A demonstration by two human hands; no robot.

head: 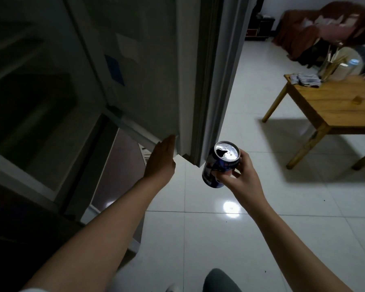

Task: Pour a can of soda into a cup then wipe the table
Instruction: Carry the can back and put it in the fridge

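The right hand (pixel 239 175) grasps one dark blue soda can (pixel 220 164) around its side, fingers wrapped about the body, holding it over the white tiled floor (pixel 219 239) in the middle of the scene. The can leans slightly, its silver top facing the camera, and the drinking hole in that top is open. The left hand (pixel 161 159) is released, flat with fingers straight and together, its fingertips touching the lower corner of a grey fridge door (pixel 148 70) that fills the far left. That door stands just left of the can and blocks the view behind it. A blue sticker and a pale paper patch sit on the door.

Far right stands one wooden table (pixel 333 108), well apart from the can, with three legs in view. On its far edge lie one folded striped cloth (pixel 305 80), a holder of sticks (pixel 329 64), possibly chopsticks, and beside it a pale container with a bottle; these are too blurred to tell further. A small tan block (pixel 357 100) lies on the tabletop. Beyond the table a brown heap of fabric covers some furniture. The person's knee shows at the near edge.
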